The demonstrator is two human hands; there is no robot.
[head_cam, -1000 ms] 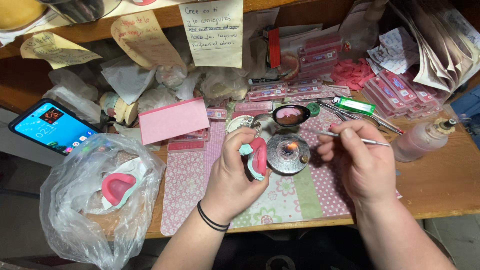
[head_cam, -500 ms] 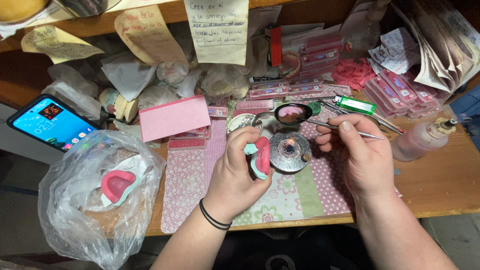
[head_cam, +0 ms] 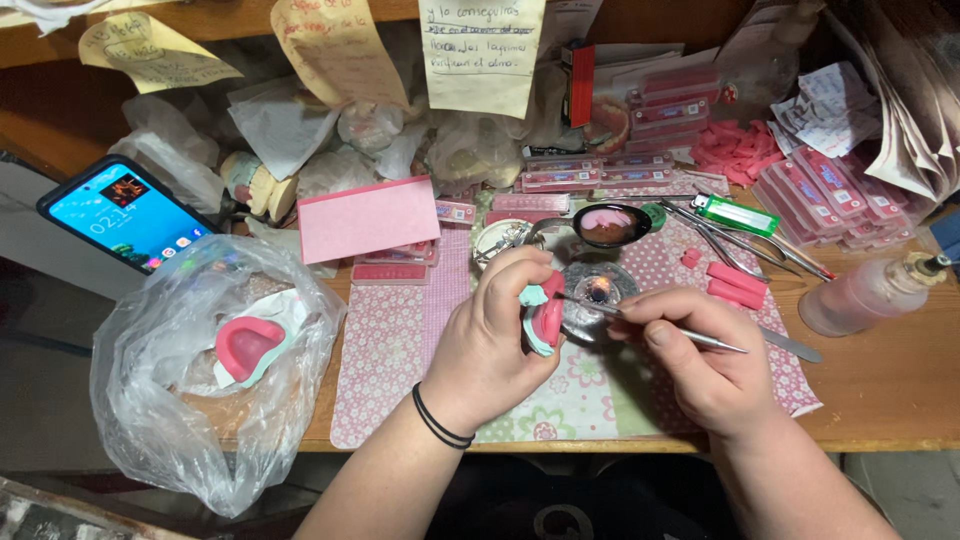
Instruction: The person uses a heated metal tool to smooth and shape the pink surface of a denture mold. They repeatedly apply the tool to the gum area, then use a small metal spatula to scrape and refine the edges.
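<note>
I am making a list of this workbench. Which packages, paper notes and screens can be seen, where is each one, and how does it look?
Phone: far left, lying flat, lit blue screen, dark frame.
Paper notes: hanging along the top edge, yellowish, handwritten.
Pink box: left of centre, flat rectangle.
Pink flat packs: upper right, stacked, clear covers.
Plastic bag: lower left, clear, crumpled, holds a pink and white mould.
Green lighter: right of centre, labelled.

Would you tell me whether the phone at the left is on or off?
On: the phone has a lit blue screen with icons showing.
</note>
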